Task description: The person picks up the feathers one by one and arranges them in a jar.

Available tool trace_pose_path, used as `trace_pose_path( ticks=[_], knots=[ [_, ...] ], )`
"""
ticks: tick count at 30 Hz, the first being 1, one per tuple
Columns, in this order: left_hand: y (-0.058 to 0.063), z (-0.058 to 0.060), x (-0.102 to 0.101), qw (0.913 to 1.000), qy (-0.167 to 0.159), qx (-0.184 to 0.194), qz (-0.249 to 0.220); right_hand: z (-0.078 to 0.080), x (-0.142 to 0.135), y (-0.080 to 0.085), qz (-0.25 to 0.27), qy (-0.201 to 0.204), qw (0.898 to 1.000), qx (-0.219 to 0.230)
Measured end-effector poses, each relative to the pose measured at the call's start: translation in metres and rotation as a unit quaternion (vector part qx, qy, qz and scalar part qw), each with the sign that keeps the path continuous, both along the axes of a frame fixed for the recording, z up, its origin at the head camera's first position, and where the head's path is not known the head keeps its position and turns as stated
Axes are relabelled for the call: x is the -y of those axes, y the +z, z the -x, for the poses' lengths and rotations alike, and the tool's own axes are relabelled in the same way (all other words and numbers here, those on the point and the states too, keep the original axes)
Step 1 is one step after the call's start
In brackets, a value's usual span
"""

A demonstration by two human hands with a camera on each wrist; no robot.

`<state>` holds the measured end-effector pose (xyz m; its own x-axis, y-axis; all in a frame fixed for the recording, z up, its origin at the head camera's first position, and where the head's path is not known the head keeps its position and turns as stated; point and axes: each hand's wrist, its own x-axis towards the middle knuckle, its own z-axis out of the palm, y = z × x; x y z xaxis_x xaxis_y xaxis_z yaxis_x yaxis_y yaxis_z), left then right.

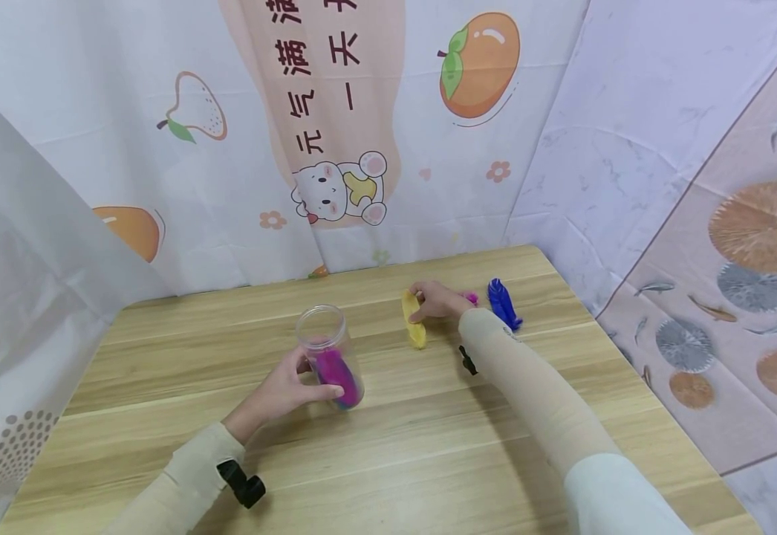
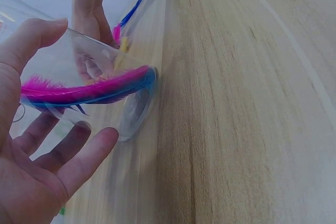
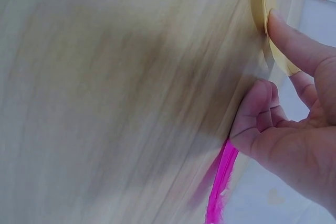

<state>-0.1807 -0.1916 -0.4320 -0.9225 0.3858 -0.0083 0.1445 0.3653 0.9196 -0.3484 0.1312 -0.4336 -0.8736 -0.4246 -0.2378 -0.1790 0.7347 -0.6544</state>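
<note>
My left hand (image 1: 293, 386) grips a clear plastic jar (image 1: 322, 327), thumb on the near side and fingers around the far side. Inside the jar lean a magenta feather (image 1: 333, 371) and a blue feather (image 2: 142, 81). The jar stands tilted, its open rim toward the back left. To the right of it, my right hand (image 1: 437, 301) pinches a yellow feather (image 1: 413, 319) between thumb and fingers, close over the table. Another magenta feather (image 3: 222, 179) lies beside the right hand's curled fingers, mostly hidden by the hand in the head view.
A dark blue feather (image 1: 504, 305) lies on the wooden table (image 1: 388, 475) to the right of my right hand. A printed curtain (image 1: 241, 186) hangs along the back edge, and more patterned cloth (image 1: 689, 297) hangs on the right side.
</note>
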Motion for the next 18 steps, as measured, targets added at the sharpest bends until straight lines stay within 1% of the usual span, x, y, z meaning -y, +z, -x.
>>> trace_pose_path(
  ticks=[9, 18],
  knots=[
    [-0.0010, 0.0004, 0.0001, 1.0000, -0.003, -0.004, -0.005, 0.0002, 0.0004, -0.0001, -0.009, 0.006, 1.000, -0.012],
    [0.0002, 0.0001, -0.0007, 1.0000, 0.000, -0.002, -0.004, -0.0004, 0.0005, -0.0013, 0.003, -0.002, 1.000, -0.017]
  ],
)
